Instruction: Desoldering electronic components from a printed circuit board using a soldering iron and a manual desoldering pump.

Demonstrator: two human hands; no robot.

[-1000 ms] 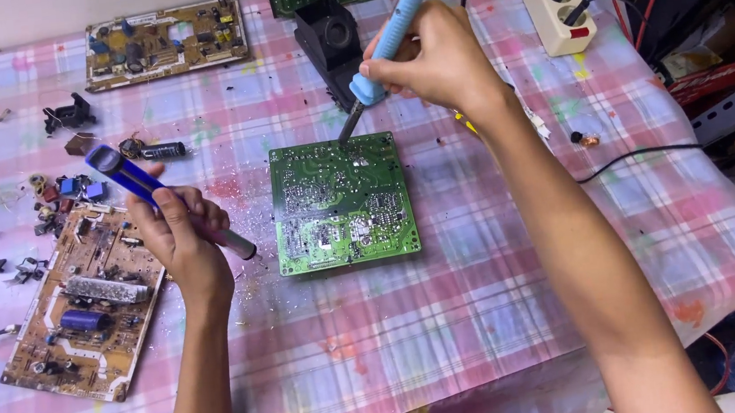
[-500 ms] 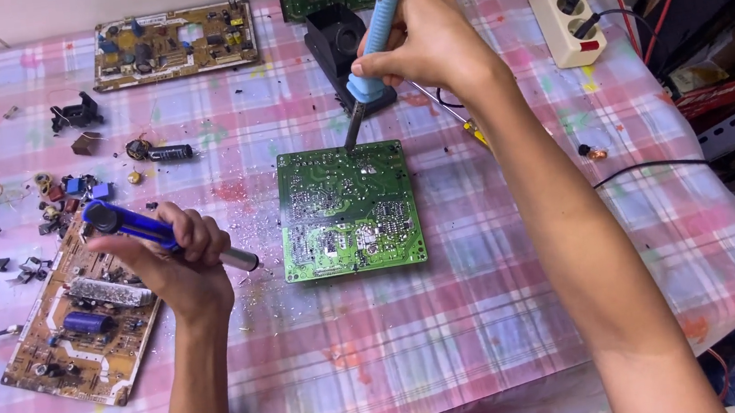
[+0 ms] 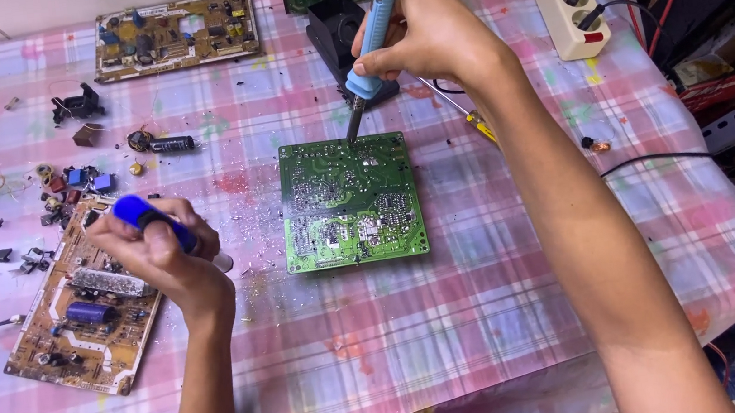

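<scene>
Head view, looking down on a table under a pink-and-blue checked cloth (image 3: 490, 330). The right hand (image 3: 431, 31), at upper centre of the frame, is clenched around a light-blue-handled soldering iron (image 3: 372, 37); the tool's long axis runs steeply from the top edge down and slightly leftward, and its dark tip meets the upper edge of the green rectangular circuit board (image 3: 351, 201), solder side up, at the centre of the frame. The board thus lies directly below the right-hand grip, and the right hand is the nearer of the two. The left hand (image 3: 163, 251), at centre left, grasps a dark-blue cylindrical desoldering pump (image 3: 150, 218) with a pale nozzle pointing right toward the board; the nozzle stands apart from the board's left edge. Beneath that hand lies a tan circuit board (image 3: 78, 310) bearing components. Loose small parts are scattered at the left, a second tan board (image 3: 177, 35) lies at upper left, a black iron stand (image 3: 340, 27) sits behind the green board, and a white power strip (image 3: 565, 4) occupies the upper right.

Compared with the view half a second earlier, the iron tip sits at much the same point on the board's upper edge, while the pump's blue end is tilted higher in the left hand.
</scene>
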